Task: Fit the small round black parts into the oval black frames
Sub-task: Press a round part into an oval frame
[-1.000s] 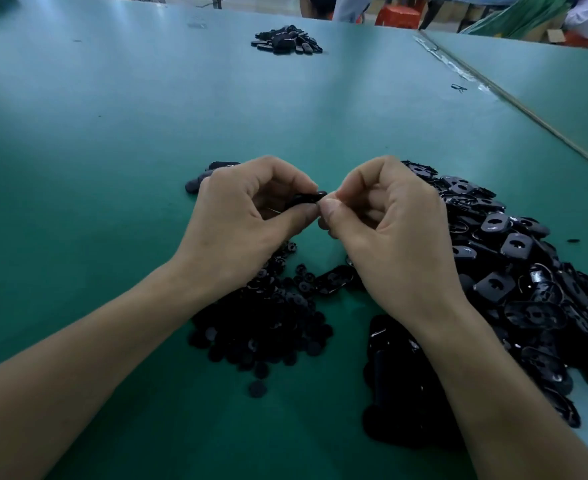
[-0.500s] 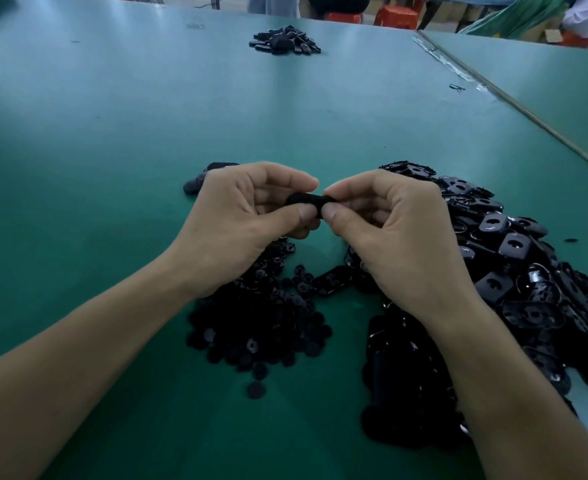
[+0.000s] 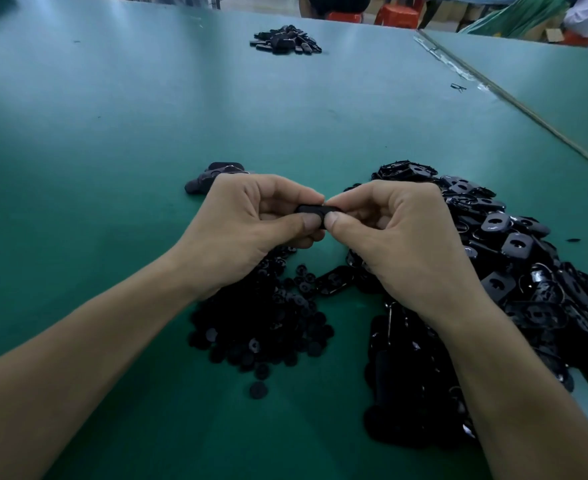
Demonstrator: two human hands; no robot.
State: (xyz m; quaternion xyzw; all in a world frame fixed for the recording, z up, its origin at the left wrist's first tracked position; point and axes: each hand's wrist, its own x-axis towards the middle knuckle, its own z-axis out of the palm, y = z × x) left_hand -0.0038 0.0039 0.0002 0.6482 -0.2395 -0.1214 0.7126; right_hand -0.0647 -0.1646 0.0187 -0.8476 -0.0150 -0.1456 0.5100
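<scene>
Above the green table, my left hand (image 3: 247, 230) and my right hand (image 3: 399, 237) together pinch one oval black frame (image 3: 315, 210) between thumbs and forefingers; most of it is hidden by the fingertips. Whether a round part sits in it I cannot tell. Below my left hand lies a heap of small round black parts (image 3: 268, 327). A large pile of oval black frames (image 3: 521, 271) spreads to the right, under and beyond my right wrist.
A few black pieces (image 3: 216, 174) lie just behind my left hand. Another small heap of black parts (image 3: 285, 41) sits far back on the green table (image 3: 112, 133). A seam (image 3: 514, 98) runs diagonally at the right. Red stools and people stand beyond the table.
Both hands have sunk slightly and turned the frame from tilted to level between the fingertips; the thumbs now press together on its near edge.
</scene>
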